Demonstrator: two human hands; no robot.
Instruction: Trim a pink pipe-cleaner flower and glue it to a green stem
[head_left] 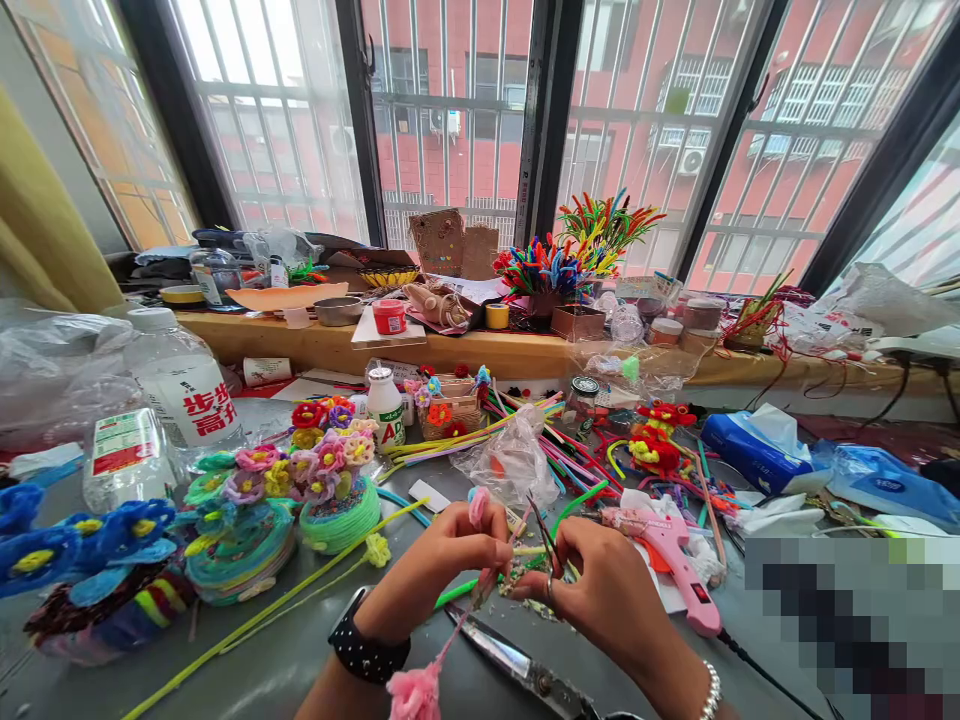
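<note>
Head view shows a fluffy pink piece (415, 692) nearest you, on a thin pink stem (452, 637) that your left hand (454, 560) pinches. Big scissors (534, 674) lie on the gray table (262, 660) beside it. Your right hand (604, 575) grips small scissors (548, 545), close to your left hand. Farther off, a pink glue gun (681, 567) lies right, a green flower pot (341, 517) sits left, and windows (551, 90) stand behind.

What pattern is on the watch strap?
The watch strap has white dots on black, best seen in the head view, the only one.
</note>
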